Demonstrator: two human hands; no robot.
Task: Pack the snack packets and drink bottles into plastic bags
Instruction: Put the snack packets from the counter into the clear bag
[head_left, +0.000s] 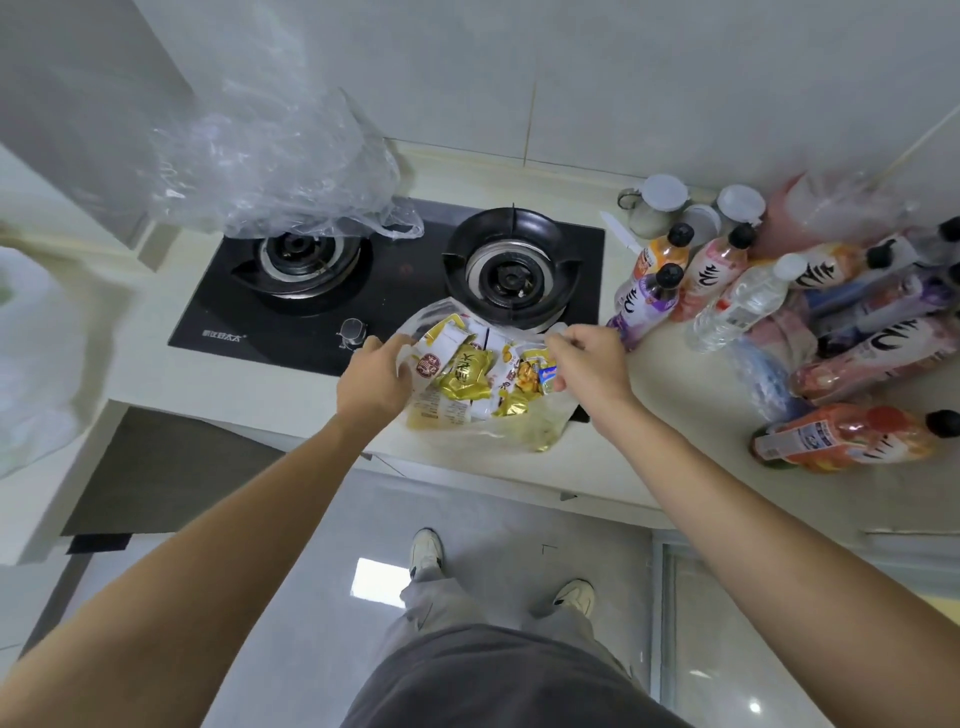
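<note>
At the counter's (260, 384) front edge, the left hand (375, 375) and right hand (589, 364) each pinch a side of a thin clear plastic bag (524, 431); crinkly gold and white snack packets (467, 379) lie inside, between the hands; smooth drink bottles (737, 291) crowd the counter's right end.

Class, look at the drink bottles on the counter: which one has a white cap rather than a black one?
The clear water bottle, lying among the coloured drink bottles; its cap is white, the other visible caps black.
</note>
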